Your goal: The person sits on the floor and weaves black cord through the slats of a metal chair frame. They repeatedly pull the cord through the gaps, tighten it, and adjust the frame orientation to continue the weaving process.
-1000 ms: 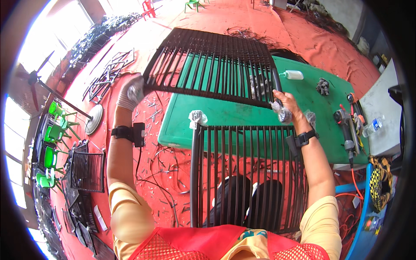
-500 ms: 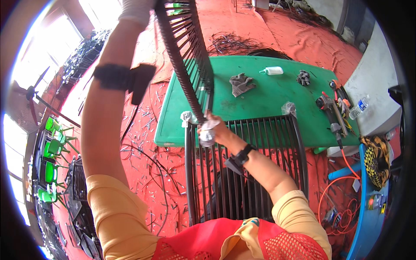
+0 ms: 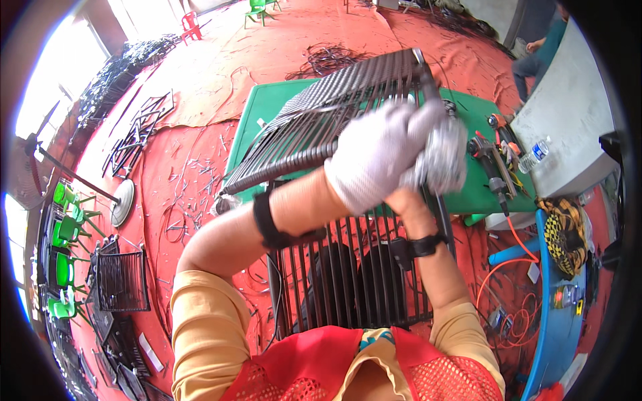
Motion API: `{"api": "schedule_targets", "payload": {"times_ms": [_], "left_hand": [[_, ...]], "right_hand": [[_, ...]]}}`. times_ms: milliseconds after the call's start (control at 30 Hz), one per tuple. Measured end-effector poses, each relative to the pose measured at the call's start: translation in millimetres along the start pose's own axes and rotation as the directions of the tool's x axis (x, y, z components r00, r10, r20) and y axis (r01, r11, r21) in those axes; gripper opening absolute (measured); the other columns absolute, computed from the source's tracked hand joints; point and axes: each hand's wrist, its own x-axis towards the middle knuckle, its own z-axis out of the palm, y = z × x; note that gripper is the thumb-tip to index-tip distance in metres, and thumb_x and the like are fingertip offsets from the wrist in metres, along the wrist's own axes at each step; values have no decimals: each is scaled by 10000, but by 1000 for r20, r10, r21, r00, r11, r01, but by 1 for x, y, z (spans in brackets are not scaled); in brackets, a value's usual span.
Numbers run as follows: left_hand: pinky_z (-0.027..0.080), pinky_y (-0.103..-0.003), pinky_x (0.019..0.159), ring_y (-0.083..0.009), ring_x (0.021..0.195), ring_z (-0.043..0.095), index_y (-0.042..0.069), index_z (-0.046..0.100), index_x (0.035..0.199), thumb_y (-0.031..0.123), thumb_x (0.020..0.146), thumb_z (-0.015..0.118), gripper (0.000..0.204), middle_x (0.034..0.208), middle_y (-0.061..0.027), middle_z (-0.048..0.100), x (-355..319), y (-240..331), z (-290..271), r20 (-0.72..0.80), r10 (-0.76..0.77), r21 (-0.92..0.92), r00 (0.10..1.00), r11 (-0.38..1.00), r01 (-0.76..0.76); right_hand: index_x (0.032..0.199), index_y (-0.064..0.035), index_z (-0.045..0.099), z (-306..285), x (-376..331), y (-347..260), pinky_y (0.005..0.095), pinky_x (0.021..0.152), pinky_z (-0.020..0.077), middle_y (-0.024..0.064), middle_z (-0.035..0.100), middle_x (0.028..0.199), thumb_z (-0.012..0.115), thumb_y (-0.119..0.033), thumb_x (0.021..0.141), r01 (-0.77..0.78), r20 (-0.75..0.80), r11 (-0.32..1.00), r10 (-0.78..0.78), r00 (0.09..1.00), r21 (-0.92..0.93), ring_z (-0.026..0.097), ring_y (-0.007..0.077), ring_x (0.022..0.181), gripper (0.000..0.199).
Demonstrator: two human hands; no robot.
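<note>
My left hand (image 3: 381, 150), in a white knit glove, is closed round the near right end of a dark woven frame (image 3: 354, 77). A lump of clear wrap (image 3: 445, 157) covers that end, blurred by motion. The frame lies tilted over the green table (image 3: 257, 110), its strips running across in rows. My right hand (image 3: 403, 199) is bare and mostly hidden behind the glove and the wrap, so its fingers do not show. Below both hands, a dark slatted frame (image 3: 348, 260) spans my lap. Black straps circle both my forearms.
A power tool (image 3: 491, 164) with an orange hose and a plastic bottle (image 3: 535, 155) are at the right. A blue table edge (image 3: 552, 334) curves beside me. Scraps litter the red floor. Small green chairs (image 3: 63, 230) line the left. A person (image 3: 545, 57) sits at far right.
The woven frame has swung from upright to slanting across the table. My left hand has come down from the upper left to the right hand. The frame now covers the grey glove and white bottle.
</note>
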Motion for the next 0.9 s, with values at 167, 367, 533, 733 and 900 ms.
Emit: {"api": "schedule_targets", "payload": {"times_ms": [167,367,533,733,900], "left_hand": [[477,-408,857,-306,1072,565,27,531,1211,166,764,586,471,981,-124,603,-70,30,44,83,168,-15,982,986,-167],[433,-469,901,-280,1080,552,73,571,1143,181,778,566,381,981,-114,591,-127,48,108,212,176,-30,961,984,-174],[434,-457,894,-274,1073,552,74,583,1122,184,785,558,356,930,-100,601,-144,48,137,219,139,29,966,988,-149],[408,-474,934,-281,1092,538,60,573,1149,164,788,542,377,927,-99,597,-152,46,152,232,106,92,967,987,-130],[403,-454,937,-270,1083,538,59,572,1141,156,780,552,375,955,-97,599,-136,45,137,262,103,41,960,992,-117]], "right_hand": [[1193,-26,521,-54,-32,-42,403,859,497,131,614,1077,320,-614,935,-21,46,979,12,999,201,593,281,1004,672],[1203,37,484,-76,-33,-41,507,881,503,192,616,1065,460,-538,923,-224,-89,950,248,965,216,609,372,1022,640],[1135,35,531,-95,-35,-25,461,844,519,180,627,1014,553,-430,911,-185,-157,969,211,965,165,621,360,992,516],[1107,38,544,-103,-27,-9,457,831,520,167,626,1022,564,-421,910,-202,-156,935,254,954,290,624,347,975,499],[1141,22,521,-98,-27,-11,465,834,519,161,625,1019,498,-483,927,-160,-144,935,214,966,316,620,354,977,549]]}}
